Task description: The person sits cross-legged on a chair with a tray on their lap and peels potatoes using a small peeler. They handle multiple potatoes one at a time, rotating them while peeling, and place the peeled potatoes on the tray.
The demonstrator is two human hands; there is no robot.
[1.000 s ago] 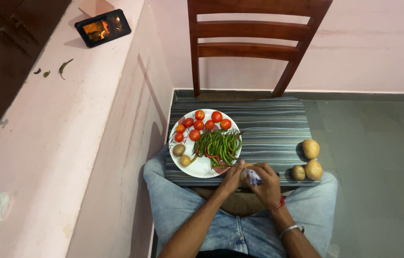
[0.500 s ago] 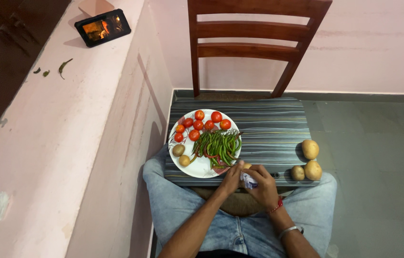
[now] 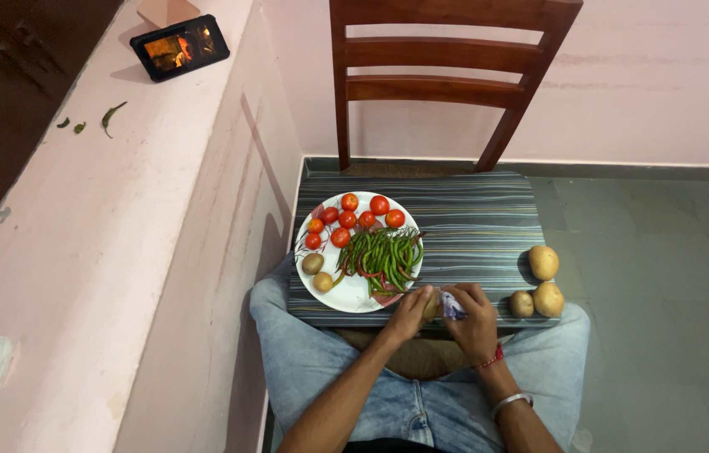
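We hold a small potato (image 3: 431, 304) in our left hand (image 3: 409, 312), fingers closed round it; our right hand (image 3: 473, 317) grips a bluish peeler (image 3: 451, 305) against it. We should keep the potato steady, stroking away from the fingers. Against the earlier frames, both hands sit almost unchanged beside the plate (image 3: 353, 295).

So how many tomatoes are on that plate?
8 tomatoes, clustered on the far left part of the white plate, beside the green beans; more could be hidden under the beans.

Bare striped mat (image 3: 472, 226) lies open between plate (image 3: 321, 295) and potatoes (image 3: 540, 283).
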